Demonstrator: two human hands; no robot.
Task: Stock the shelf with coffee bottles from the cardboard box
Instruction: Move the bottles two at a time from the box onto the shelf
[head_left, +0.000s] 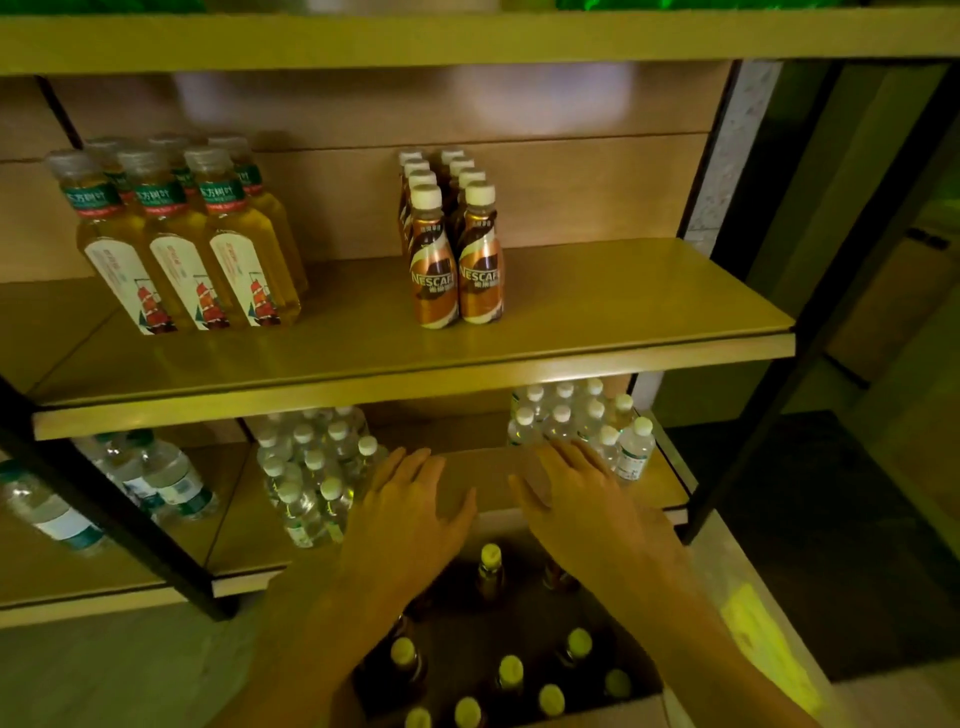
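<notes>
Two rows of brown Nescafe coffee bottles (454, 244) with white caps stand on the middle shelf (597, 306), right of centre. Below me, an open cardboard box (644, 670) on the floor holds several more coffee bottles (491, 569) standing upright, caps up. My left hand (402, 514) and my right hand (582, 504) hover side by side above the box, in front of the lower shelf. Both are empty, palms down, fingers spread apart.
Yellow tea bottles (192, 244) stand at the left of the middle shelf. Packs of water bottles (311, 467) (582, 421) fill the lower shelf, with more water bottles (156, 478) further left. A black upright (109, 499) crosses at left. Bare shelf lies right of the coffee rows.
</notes>
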